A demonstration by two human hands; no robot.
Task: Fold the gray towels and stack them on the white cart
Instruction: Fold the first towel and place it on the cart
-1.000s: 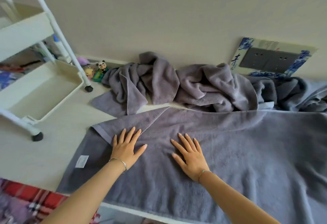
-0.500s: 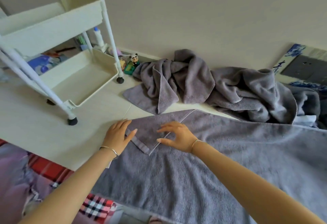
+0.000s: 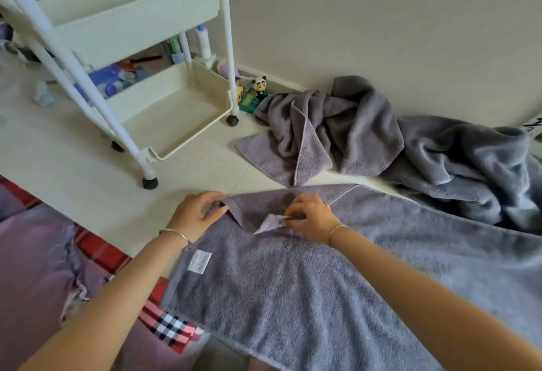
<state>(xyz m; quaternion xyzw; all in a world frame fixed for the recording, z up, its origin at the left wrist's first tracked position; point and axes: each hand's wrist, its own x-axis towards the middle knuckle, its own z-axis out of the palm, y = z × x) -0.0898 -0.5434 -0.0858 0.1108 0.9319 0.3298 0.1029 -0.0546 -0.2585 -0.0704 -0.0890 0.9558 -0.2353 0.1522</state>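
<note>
A large gray towel point(image 3: 337, 282) lies spread flat on the pale floor in front of me, its far left corner folded over. My left hand point(image 3: 196, 213) pinches the towel's edge at that folded corner. My right hand point(image 3: 308, 218) pinches the tip of the folded flap, lifting a pale bit of fabric. A white label point(image 3: 199, 261) shows near the towel's left edge. Behind it, crumpled gray towels point(image 3: 328, 130) are heaped against the wall. The white cart point(image 3: 132, 48) stands at the upper left with an empty bottom tray point(image 3: 176, 118).
Small toys, including a panda figure point(image 3: 259, 86), and bottles point(image 3: 203, 43) stand by the wall behind the cart. A red plaid cloth point(image 3: 164, 320) and purple fabric point(image 3: 35, 268) lie at the lower left. A darker gray towel point(image 3: 475, 165) is piled at right.
The view swung left, bringing the cart closer. Both hands went from lying flat on the towel to its folded left corner, where they now pinch the fabric.
</note>
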